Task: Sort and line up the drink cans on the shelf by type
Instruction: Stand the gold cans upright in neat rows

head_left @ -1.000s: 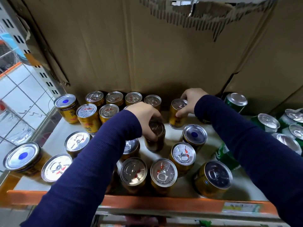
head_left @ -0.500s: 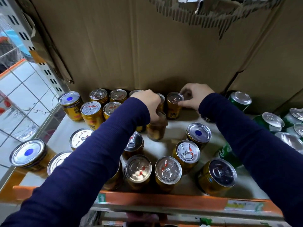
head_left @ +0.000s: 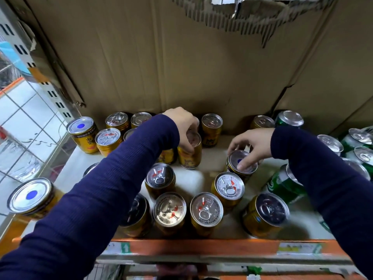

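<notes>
Gold drink cans crowd the white shelf (head_left: 203,156). My left hand (head_left: 183,126) grips the top of a gold can (head_left: 189,156) standing in the second row, just in front of the back row of gold cans (head_left: 212,127). My right hand (head_left: 252,145) reaches down onto a gold can with a blue dot on its lid (head_left: 241,164), fingers curled round its rim. Several gold cans with red-marked lids (head_left: 228,188) stand in front. Green cans (head_left: 286,184) cluster at the right, one lying on its side.
A cardboard wall (head_left: 181,67) closes off the back of the shelf. An orange rail (head_left: 201,248) runs along the front edge. A metal upright (head_left: 40,77) and wire mesh bound the left side, with two blue-dot cans (head_left: 81,133) near it.
My left hand carried its gold can back to the second row. My right hand let go of the back-row can and came forward onto the blue-dot can.
</notes>
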A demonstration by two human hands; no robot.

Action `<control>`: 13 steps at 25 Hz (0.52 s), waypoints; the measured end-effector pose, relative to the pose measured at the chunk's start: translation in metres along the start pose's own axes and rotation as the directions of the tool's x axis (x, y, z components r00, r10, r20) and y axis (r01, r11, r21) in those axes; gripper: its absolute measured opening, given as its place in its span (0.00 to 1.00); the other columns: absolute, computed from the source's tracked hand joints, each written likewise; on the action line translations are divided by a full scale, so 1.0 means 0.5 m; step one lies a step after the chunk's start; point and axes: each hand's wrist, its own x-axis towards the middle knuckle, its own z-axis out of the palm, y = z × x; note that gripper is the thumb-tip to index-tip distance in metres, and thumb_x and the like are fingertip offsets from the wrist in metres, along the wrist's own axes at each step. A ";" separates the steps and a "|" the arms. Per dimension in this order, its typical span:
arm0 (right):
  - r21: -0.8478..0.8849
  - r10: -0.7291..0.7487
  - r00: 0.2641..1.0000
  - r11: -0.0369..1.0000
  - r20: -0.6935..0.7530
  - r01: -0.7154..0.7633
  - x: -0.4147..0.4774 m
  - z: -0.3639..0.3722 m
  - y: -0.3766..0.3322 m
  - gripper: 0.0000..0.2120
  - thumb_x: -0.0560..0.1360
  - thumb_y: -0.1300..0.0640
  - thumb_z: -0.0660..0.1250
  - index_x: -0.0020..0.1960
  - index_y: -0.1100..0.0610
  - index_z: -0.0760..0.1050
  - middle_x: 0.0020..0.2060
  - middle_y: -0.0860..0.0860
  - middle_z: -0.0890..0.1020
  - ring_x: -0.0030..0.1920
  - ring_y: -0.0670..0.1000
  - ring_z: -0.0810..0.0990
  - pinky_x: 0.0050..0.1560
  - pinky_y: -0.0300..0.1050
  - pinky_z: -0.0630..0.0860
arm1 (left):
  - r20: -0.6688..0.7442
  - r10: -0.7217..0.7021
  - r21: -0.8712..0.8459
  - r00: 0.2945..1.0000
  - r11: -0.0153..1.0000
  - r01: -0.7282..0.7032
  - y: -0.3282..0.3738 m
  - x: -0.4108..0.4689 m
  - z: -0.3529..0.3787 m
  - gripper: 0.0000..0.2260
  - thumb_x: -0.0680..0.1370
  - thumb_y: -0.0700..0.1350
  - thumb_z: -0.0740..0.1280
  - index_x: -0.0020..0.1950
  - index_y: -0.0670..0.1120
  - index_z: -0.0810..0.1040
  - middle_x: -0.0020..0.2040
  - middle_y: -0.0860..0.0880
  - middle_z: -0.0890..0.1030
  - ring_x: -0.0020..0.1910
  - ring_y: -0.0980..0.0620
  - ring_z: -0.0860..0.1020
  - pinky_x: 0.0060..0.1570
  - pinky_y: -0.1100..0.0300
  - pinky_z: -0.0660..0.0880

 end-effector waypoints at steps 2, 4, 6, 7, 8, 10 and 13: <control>0.027 0.069 0.997 0.997 -0.032 -0.068 0.001 0.004 -0.003 0.22 0.67 0.44 0.72 0.57 0.52 0.74 0.46 0.45 0.76 0.36 0.51 0.80 0.33 0.43 0.79 | -0.062 -0.036 -0.009 0.997 0.999 0.036 0.003 0.006 0.010 0.23 0.65 0.60 0.74 0.53 0.49 0.78 0.50 0.49 0.74 0.47 0.49 0.74 0.43 0.54 0.75; -0.020 0.134 0.989 0.991 -0.061 -0.136 0.009 0.017 -0.009 0.26 0.64 0.36 0.71 0.53 0.51 0.73 0.46 0.51 0.78 0.37 0.52 0.82 0.35 0.46 0.81 | -0.045 -0.044 0.000 0.998 0.999 0.044 0.011 0.009 0.015 0.21 0.66 0.59 0.73 0.52 0.49 0.77 0.51 0.49 0.71 0.48 0.48 0.74 0.42 0.55 0.73; -0.093 0.162 0.982 0.981 -0.092 -0.171 0.020 0.031 -0.013 0.27 0.62 0.32 0.70 0.50 0.50 0.71 0.46 0.53 0.79 0.38 0.52 0.81 0.38 0.48 0.81 | -0.018 -0.008 -0.003 1.000 1.000 0.008 0.016 0.002 0.014 0.19 0.68 0.59 0.72 0.52 0.49 0.78 0.50 0.49 0.72 0.49 0.49 0.74 0.43 0.56 0.73; -0.093 0.176 0.977 0.978 -0.124 -0.188 0.024 0.034 -0.012 0.24 0.63 0.34 0.70 0.48 0.50 0.72 0.46 0.53 0.80 0.38 0.52 0.80 0.37 0.46 0.80 | -0.006 0.022 -0.025 1.000 0.999 -0.022 0.016 -0.009 0.010 0.18 0.69 0.59 0.71 0.50 0.48 0.79 0.49 0.50 0.75 0.48 0.51 0.74 0.44 0.56 0.74; -0.052 0.190 0.968 0.978 -0.166 -0.201 0.026 0.033 -0.010 0.21 0.64 0.37 0.70 0.47 0.50 0.73 0.46 0.53 0.80 0.38 0.52 0.80 0.36 0.45 0.79 | 0.023 0.047 -0.061 0.999 0.997 -0.046 0.014 -0.024 0.005 0.17 0.70 0.60 0.69 0.47 0.47 0.79 0.46 0.51 0.77 0.46 0.52 0.76 0.44 0.56 0.74; 0.107 0.227 0.943 0.973 -0.244 -0.207 0.025 0.026 0.002 0.16 0.66 0.43 0.70 0.47 0.51 0.75 0.45 0.53 0.79 0.38 0.52 0.79 0.30 0.42 0.76 | 0.167 0.058 -0.126 0.984 0.991 -0.037 0.009 -0.062 -0.003 0.17 0.72 0.61 0.67 0.45 0.48 0.80 0.43 0.51 0.80 0.43 0.53 0.77 0.44 0.58 0.74; 0.277 0.250 0.927 0.946 -0.281 -0.171 0.027 0.016 0.016 0.13 0.70 0.50 0.68 0.53 0.51 0.74 0.50 0.54 0.77 0.44 0.54 0.78 0.26 0.39 0.72 | 0.398 -0.053 -0.070 0.916 0.994 0.088 0.010 -0.104 0.002 0.21 0.72 0.64 0.64 0.52 0.48 0.79 0.46 0.52 0.80 0.44 0.55 0.76 0.41 0.63 0.72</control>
